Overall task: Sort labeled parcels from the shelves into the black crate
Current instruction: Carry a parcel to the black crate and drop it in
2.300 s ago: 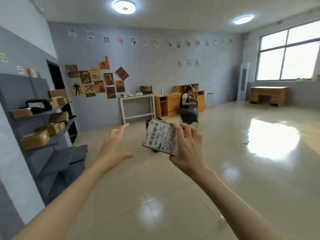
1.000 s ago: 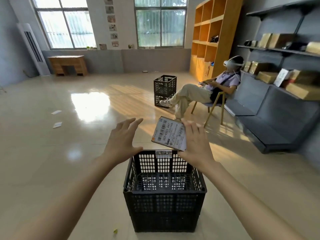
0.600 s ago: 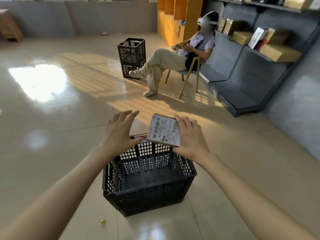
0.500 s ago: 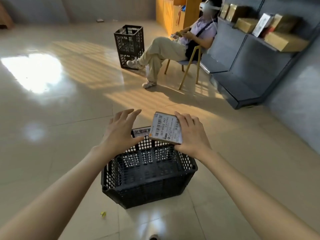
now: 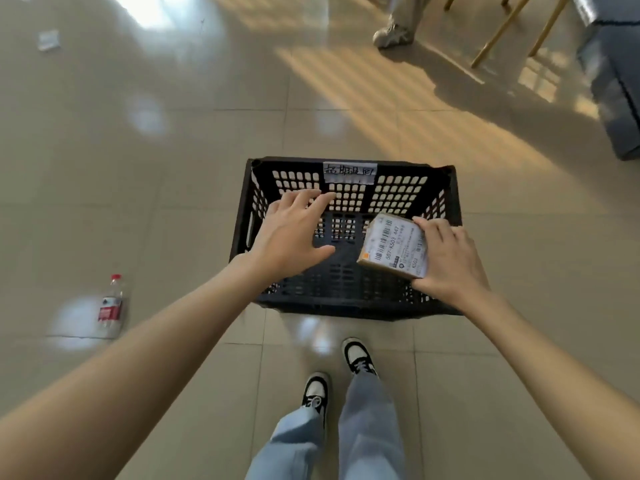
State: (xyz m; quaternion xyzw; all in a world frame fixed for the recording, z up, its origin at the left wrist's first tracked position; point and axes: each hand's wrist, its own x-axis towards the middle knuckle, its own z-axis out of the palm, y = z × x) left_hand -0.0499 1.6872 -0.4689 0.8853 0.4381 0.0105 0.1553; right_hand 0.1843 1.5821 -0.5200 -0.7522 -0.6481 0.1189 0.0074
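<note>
A black slotted crate [image 5: 346, 308] stands on the tiled floor straight below me, with a white handwritten tag on its far wall. Nothing else shows on its visible floor. My right hand [image 5: 450, 261] grips a small brown parcel [image 5: 393, 245] by its right edge; the white barcode label faces up. The parcel hangs over the right half of the crate, inside its rim line. My left hand [image 5: 294, 233] hovers over the crate's left half, fingers spread, holding nothing.
A plastic water bottle [image 5: 110, 306] with a red label stands on the floor to the left. A seated person's shoe [image 5: 391, 34] and wooden chair legs [image 5: 502, 29] are at the top right, beside a grey shelf base [image 5: 613, 81]. My own feet [image 5: 339, 372] are just behind the crate.
I have turned from the shelves, walked up to the crate and tilted my view down. Both hands have dropped over the crate's opening, the parcel still in my right hand.
</note>
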